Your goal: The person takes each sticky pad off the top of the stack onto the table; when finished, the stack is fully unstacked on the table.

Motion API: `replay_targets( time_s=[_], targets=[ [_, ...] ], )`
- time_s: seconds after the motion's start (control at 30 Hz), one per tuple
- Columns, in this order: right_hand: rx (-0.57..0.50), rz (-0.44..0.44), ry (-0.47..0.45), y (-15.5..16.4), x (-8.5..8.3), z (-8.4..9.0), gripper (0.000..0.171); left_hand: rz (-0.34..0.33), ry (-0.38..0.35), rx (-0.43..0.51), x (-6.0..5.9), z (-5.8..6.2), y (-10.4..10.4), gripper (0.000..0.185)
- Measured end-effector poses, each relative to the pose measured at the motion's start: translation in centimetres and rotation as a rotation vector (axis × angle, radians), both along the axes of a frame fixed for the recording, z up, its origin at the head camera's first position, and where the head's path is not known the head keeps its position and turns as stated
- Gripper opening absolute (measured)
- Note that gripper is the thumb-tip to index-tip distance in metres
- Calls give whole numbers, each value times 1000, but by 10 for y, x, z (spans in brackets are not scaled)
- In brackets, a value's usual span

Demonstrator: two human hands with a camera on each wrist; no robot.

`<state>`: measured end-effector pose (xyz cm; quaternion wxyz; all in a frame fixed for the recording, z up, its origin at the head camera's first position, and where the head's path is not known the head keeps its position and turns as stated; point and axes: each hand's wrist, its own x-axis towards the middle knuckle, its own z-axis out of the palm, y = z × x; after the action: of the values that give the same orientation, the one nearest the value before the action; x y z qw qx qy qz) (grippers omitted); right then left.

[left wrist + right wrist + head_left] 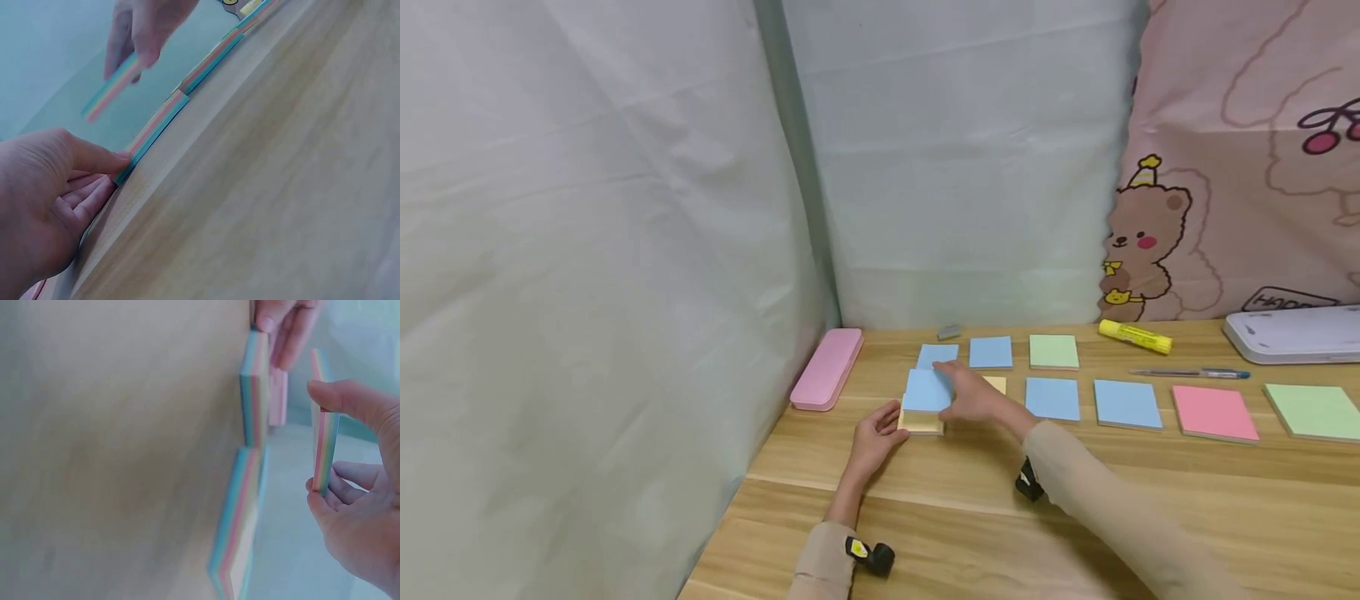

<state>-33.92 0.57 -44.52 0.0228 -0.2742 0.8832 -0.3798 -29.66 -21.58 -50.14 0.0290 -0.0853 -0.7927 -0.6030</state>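
My right hand [953,388] pinches a blue-topped sticky-note pad [927,389] by its right edge and holds it just above the table. In the right wrist view the thumb and fingers of that hand [316,439] clamp the striped pad [325,434] edge-on. Below it a yellow-topped pad [920,422] lies on the wooden table [970,517]. My left hand [891,421] holds this pad at its left edge. The left wrist view shows the thumb of my left hand [112,172] on the lying pad's [153,131] corner, with the lifted pad [112,87] above it.
More pads lie in rows: blue ones [990,352] [1052,398] [1127,404], green [1053,351] [1313,410], pink [1213,412]. A pink pencil case [827,367] sits at the left edge. A yellow glue stick [1135,336], pen [1191,373] and white device [1296,333] are at the right.
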Motion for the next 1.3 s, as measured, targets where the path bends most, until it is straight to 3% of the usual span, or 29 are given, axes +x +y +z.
replay_targets(
  time_s=[0.13, 0.33, 0.57, 0.87, 1.1, 1.3],
  targets=[
    [9, 8, 19, 20, 7, 7, 89, 13, 6, -12, -2, 1, -1, 54],
    [14, 34, -1, 59, 23, 13, 88, 15, 1, -24, 9, 24, 6, 51],
    [57, 82, 3, 85, 52, 10, 86, 37, 2, -20, -5, 4, -2, 53],
    [121, 71, -77, 94, 72, -6, 88, 35, -7, -10, -6, 1, -1, 53],
    [133, 92, -30, 96, 76, -16, 89, 45, -16, -13, -7, 2, 1, 53],
    [122, 120, -73, 95, 78, -16, 93, 38, -14, -4, -8, 1, -1, 54]
  ],
)
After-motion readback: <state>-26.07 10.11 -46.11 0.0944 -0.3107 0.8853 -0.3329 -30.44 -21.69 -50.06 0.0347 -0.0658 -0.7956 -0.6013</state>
